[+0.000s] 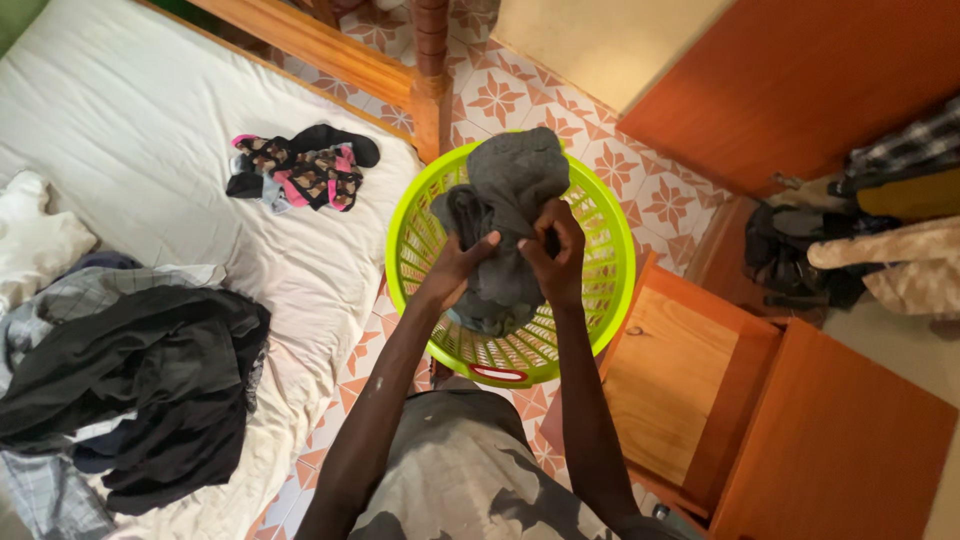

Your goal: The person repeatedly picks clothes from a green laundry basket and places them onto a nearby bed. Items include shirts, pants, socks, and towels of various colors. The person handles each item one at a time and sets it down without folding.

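1. Your left hand (455, 268) and right hand (553, 252) are close together, both clamped on a grey garment (505, 215).
2. The garment hangs over the lime-green laundry basket (610, 240) on the tiled floor (655, 200).
3. Dark clothes (150, 385) lie piled on the bed (130, 110).

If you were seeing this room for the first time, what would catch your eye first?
The round lime-green plastic laundry basket on the patterned tile floor at centre, with both hands, left hand and right hand, gripping a crumpled dark grey garment above it. Next, the heap of dark clothes on the white mattress at left.
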